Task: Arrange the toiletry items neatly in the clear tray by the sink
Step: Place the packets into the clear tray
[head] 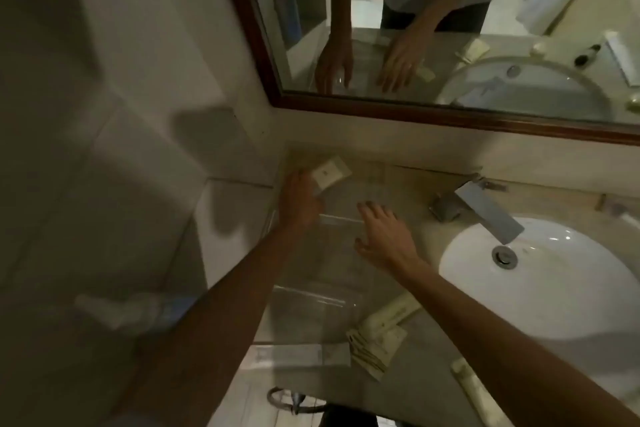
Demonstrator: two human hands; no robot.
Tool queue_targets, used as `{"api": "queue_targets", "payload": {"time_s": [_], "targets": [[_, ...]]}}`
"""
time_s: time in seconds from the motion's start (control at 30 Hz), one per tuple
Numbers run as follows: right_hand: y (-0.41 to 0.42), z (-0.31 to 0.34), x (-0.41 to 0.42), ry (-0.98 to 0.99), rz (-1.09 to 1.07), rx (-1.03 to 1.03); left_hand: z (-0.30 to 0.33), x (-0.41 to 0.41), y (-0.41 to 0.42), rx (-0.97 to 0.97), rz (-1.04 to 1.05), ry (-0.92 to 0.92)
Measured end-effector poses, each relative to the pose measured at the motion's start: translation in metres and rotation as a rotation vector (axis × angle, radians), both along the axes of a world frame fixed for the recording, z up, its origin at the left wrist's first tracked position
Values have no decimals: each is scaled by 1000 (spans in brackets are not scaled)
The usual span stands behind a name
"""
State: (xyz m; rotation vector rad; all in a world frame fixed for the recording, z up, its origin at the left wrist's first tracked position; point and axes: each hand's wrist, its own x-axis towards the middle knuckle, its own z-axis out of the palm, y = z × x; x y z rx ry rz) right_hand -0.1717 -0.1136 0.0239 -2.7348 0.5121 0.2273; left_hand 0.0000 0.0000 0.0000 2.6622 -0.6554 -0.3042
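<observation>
Far left on the desk, left hand [299, 203] has a narrow grip on a small cream packet [330, 174]: light, flimsy, pinch its edges. Right hand [384, 236] is spread wide, holding nothing, over the slippery clear tray [346, 218].

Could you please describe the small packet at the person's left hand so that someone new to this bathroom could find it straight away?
Start at the wood-framed mirror and drop to the countertop's back left corner, left of the faucet. There the left hand meets a small flat cream packet with a tiny dark mark at its centre. Unlike the other cream packets at the counter's front edge, it lies alone by the wall.
</observation>
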Motion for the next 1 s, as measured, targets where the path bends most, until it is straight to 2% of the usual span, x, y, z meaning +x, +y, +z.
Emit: {"api": "queue_targets", "payload": {"time_s": [0.2, 0.3, 0.47, 0.73, 0.83, 0.93, 1.0], "targets": [[-15, -22, 65, 36, -17, 85, -28, 37, -27, 72, -171, 18], [-13, -34, 76, 23, -1, 82, -40, 40, -25, 87, -224, -33], [-1, -47, 58, -44, -38, 107, -47, 21, -1, -42, -397, -28], [19, -48, 13, -147, 135, 115, -56, -41, 53, -23, -544, -14], [21, -48, -15, -189, 122, 146, -66, -68, 75, -21, -503, 69], [8, -52, -55, -229, -29, 162, -75, -83, 85, -36, -366, 170], [-4, -55, -81, -207, -85, 136, -76, -89, 83, -41, -303, 147]]}}
